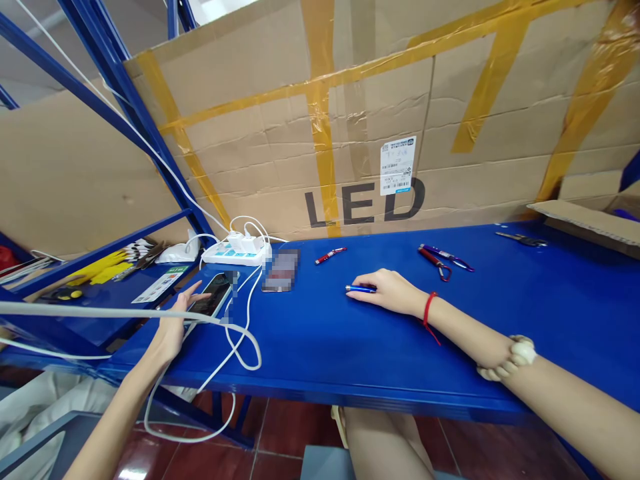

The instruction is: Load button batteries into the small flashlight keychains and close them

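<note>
Blue pen-shaped tube [362, 289], pinched in right hand [394, 291], running from fingertips toward palm, left hand [173, 329] at smartphone [217, 291], can't tell if clasped

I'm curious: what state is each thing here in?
Blue cylinder: held by the right hand.
Left phone: touched by the left hand, screen looks dark.
Right phone: lying flat.
Power strip: two chargers plugged in.
Scissors: apparently shut.
Cardboard box: open.
Small red tool: lying loose.
Two carabiner tools: lying close together.
</note>
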`<state>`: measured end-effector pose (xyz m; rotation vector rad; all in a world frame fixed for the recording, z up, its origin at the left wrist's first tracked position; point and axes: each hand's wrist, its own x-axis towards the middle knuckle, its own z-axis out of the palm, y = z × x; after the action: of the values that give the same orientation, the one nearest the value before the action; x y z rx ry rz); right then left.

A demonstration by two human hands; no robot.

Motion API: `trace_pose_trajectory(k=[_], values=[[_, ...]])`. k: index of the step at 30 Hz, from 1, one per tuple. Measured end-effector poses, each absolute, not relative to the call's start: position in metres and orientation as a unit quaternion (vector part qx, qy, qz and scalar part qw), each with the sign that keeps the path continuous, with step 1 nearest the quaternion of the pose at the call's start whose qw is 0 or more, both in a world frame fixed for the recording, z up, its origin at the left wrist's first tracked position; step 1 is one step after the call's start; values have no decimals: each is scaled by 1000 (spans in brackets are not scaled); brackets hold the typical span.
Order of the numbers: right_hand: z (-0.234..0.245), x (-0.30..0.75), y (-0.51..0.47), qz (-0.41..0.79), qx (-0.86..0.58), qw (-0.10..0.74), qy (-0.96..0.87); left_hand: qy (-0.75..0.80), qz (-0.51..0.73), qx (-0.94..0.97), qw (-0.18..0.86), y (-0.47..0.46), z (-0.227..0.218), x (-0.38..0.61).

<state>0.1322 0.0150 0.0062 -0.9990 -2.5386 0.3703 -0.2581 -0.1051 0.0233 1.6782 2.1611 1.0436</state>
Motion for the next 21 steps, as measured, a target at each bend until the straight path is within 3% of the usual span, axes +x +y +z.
trace_pose_trajectory(k=[8,13,17,21], values=[[6,132,15,125,-357,190,-906,727,372,556,154,-102,22,-259],[6,133,15,129,-359,187,-905,728,360,570,126,-104,18,-261],[6,132,15,128,-360,188,-905,713,389,581,47,-97,26,-258],[7,132,14,133,-361,187,-904,673,538,494,-115,-118,19,-257]])
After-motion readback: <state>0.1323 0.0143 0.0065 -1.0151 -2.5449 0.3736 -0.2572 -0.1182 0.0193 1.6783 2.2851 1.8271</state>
